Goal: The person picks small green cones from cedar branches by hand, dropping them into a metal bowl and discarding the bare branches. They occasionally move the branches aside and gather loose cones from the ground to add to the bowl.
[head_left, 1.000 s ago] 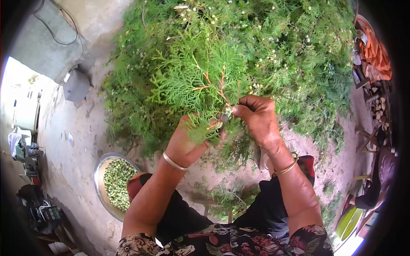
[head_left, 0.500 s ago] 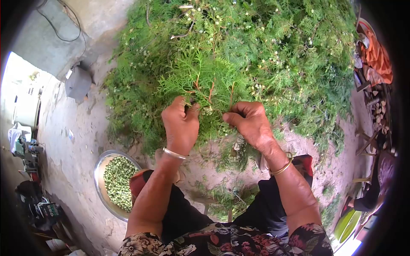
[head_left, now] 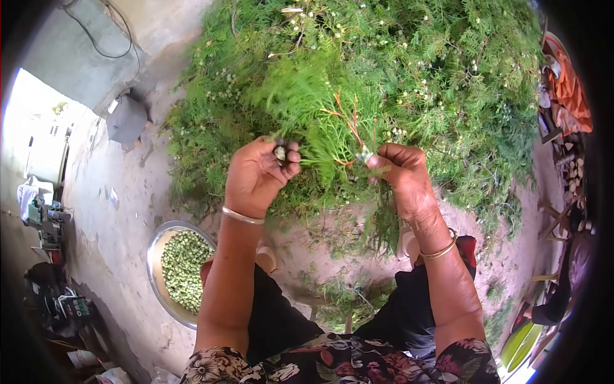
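Seemingly mid-picking at centre frame, the right hand pinches a green sprig by its stem while the left hand curls shut on a small cone, well above the bowl of cones lower left.

The left hand has pulled away to the left, off the sprig, and now pinches a small pod in its fingertips. The right hand has shifted right, taking the sprig with it.
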{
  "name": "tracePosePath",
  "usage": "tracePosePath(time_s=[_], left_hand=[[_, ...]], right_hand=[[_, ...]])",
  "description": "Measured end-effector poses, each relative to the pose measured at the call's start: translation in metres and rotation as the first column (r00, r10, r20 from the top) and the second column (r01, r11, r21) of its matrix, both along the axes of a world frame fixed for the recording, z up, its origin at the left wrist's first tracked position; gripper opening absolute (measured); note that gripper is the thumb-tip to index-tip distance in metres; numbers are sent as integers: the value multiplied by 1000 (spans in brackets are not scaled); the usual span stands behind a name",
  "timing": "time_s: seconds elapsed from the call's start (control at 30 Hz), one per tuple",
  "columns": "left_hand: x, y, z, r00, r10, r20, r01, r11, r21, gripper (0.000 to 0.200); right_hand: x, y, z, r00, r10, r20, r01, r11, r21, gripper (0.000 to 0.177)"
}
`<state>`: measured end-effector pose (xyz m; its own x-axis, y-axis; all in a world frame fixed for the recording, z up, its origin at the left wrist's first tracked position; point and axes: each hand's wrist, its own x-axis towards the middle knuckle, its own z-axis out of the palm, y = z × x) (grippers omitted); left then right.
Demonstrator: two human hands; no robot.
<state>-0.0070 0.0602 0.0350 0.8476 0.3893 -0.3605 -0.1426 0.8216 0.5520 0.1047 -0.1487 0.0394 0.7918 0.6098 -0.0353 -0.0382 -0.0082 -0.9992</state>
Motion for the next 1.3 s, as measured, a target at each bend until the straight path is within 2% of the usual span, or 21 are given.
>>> tracePosePath(time_s=[0.03, 0.07, 0.13, 0.17, 0.2, 0.3, 0.37, 0.43, 0.5, 0.63, 0.7, 0.77, 0.8, 0.83, 0.87, 0.93, 0.97, 1.03, 1.1, 1.17, 1.3], left_hand=[[1, 3, -15, 1000, -1, 5, 1, 1000, -5, 21], [1, 6, -30, 989, -144, -45, 145, 825, 546, 26], [3, -10, -34, 971, -168, 170, 150, 982, 117, 39], [1, -15, -47, 971, -167, 171, 148, 982, 116, 39], [1, -23, -48, 986, -111, 122, 9, 772, 635, 37], [-8, -29, -27, 969, -166, 183, 64, 885, 461, 32], [-2, -17, -20, 939, -328, -104, 341, 924, 173, 26], [-9, -25, -34, 973, -174, -152, 229, 646, 728, 29], [-14, -18, -37, 972, -231, -39, 221, 849, 480, 35], [-12, -6, -37, 890, -419, 182, 392, 905, 166, 40], [-16, -12, -35, 946, -320, 50, 288, 901, 324, 40], [-13, -11, -40, 975, 45, 218, -57, 997, 51, 43], [-12, -6, -42, 947, -28, 319, -2, 995, 96, 48], [-12, 2, -40, 956, 135, 262, -176, 974, 143, 44], [-10, 13, -38, 931, 296, 213, -338, 920, 197, 39], [-5, 31, 4, 848, 478, -228, -192, 679, 709, 25], [-9, 42, 4, 853, 471, -225, -189, 680, 709, 25], [-11, 51, 11, 943, 307, 129, -332, 898, 288, 14], [-10, 39, 15, 951, 270, 151, -298, 932, 208, 16], [-10, 22, 17, 952, -4, 307, -16, 998, 63, 22], [2, -12, -5, 900, -285, 330, 199, 942, 270, 27]], right_hand=[[0, -2, 4, 1000, 24, -4, -24, 999, -28, 12], [-2, -2, 6, 998, 51, -29, -51, 998, -31, 12], [-6, 0, 10, 994, 106, 2, -106, 991, -81, 12], [-6, 1, 10, 986, 162, 26, -157, 979, -128, 12], [-6, 3, 6, 977, 206, 58, -197, 971, -136, 11], [-10, 5, 6, 948, 302, 97, -276, 937, -213, 11], [-10, 7, 0, 951, 303, 61, -286, 937, -199, 11], [-9, 9, 2, 950, 295, 99, -272, 942, -199, 11], [-9, 10, 0, 950, 296, 101, -272, 942, -198, 12], [-8, 10, -2, 940, 308, 147, -267, 932, -244, 13], [-9, 10, -4, 958, 261, 115, -230, 946, -230, 13], [-10, 10, -5, 973, 214, 82, -191, 957, -220, 13], [-10, 10, -5, 978, 194, 81, -172, 960, -221, 13], [-10, 9, -6, 982, 171, 81, -150, 964, -222, 13], [-9, 6, -6, 982, 168, 81, -146, 964, -223, 13], [-6, 0, -9, 996, 65, 58, -51, 977, -205, 16], [-4, -1, -11, 997, 56, 61, -43, 978, -205, 16], [-1, -4, -17, 958, 10, 288, 107, 915, -390, 20], [0, -4, -21, 949, -22, 315, 162, 890, -425, 22], [-2, -4, -23, 938, -48, 344, 212, 863, -459, 23], [-5, -2, -18, 916, -64, 397, 280, 811, -514, 24]])
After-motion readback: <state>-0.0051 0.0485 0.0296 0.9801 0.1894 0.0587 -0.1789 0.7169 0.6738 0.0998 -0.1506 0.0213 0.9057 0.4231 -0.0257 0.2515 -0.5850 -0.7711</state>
